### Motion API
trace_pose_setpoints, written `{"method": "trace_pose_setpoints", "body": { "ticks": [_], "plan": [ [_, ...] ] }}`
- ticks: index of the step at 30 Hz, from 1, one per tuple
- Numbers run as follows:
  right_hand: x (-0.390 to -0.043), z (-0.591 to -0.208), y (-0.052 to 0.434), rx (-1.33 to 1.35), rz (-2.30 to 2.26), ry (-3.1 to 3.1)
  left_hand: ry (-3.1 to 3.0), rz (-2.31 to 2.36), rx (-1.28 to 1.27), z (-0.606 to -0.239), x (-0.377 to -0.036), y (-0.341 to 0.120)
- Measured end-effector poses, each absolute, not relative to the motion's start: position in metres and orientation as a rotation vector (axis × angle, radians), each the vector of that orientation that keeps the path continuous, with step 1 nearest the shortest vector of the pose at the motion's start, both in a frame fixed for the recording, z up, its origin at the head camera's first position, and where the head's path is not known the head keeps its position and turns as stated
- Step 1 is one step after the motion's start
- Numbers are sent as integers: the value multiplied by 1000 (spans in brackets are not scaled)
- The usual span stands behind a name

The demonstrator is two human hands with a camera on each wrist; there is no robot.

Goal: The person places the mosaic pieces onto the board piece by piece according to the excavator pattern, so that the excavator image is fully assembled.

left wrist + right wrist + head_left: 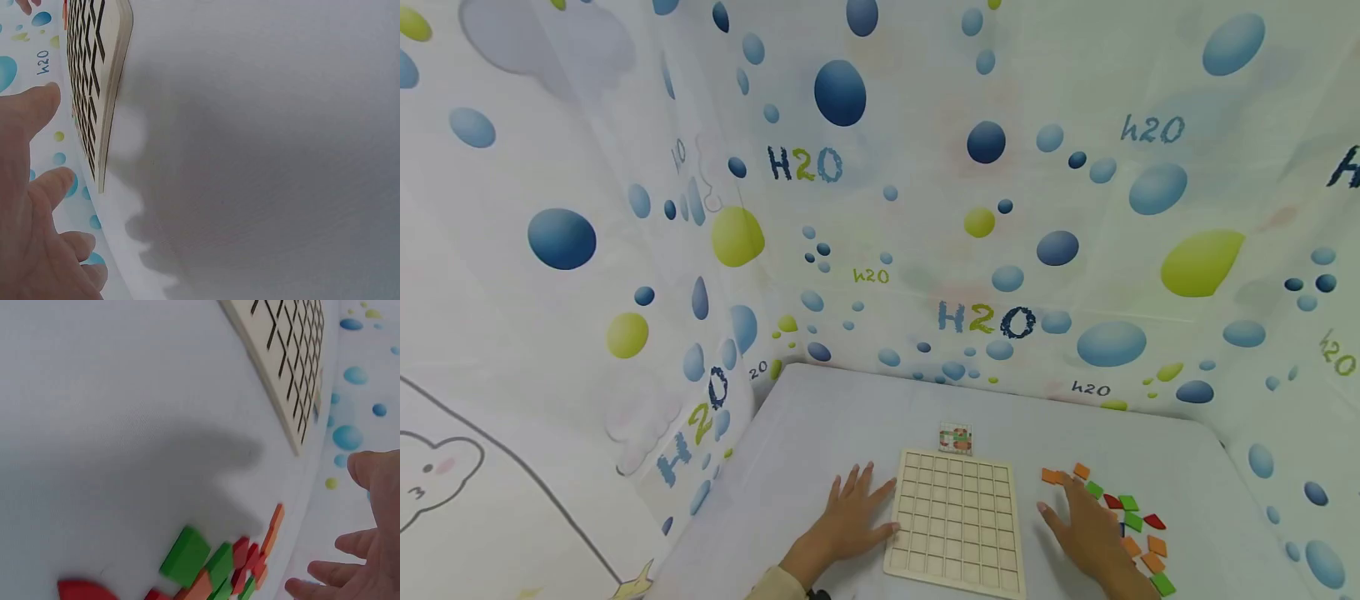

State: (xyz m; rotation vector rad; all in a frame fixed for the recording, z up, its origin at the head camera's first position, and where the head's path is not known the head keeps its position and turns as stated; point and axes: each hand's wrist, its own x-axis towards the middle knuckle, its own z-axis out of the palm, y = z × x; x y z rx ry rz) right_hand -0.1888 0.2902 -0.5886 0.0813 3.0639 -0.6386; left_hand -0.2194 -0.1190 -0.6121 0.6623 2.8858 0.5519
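A light wooden board (955, 523) with a grid of square recesses lies on the white table. My left hand (853, 518), fingers spread and holding nothing, is by its left edge; thumb and index fingertips come right up to the rim. In the left wrist view this hand (31, 194) casts a shadow beside the board (119, 56). My right hand (1088, 529) hovers over loose flat pieces right of the board, fingers extended. Around it are orange pieces (1157, 546), green pieces (1128, 503) and red pieces (1154, 522). In the right wrist view that hand (375, 544) holds nothing.
A small card (955, 437) with a coloured pattern on a grid lies just behind the board. A white curtain (917, 233) with blue and green dots and H2O lettering hangs around the back and sides of the table (835, 417).
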Motion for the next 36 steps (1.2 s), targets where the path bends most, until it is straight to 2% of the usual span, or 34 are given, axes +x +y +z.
{"method": "trace_pose_setpoints", "body": {
  "ticks": [16, 25, 36],
  "plan": [
    [-195, -599, 388, 413, -664, 2822, 2781, 578, 619, -614, -214, -114],
    [-195, -618, 401, 465, -694, 2769, 2775, 546, 607, -614, -216, -115],
    [-191, -624, 397, 470, -660, 2772, 2779, 563, 608, -619, -217, -117]
  ]
}}
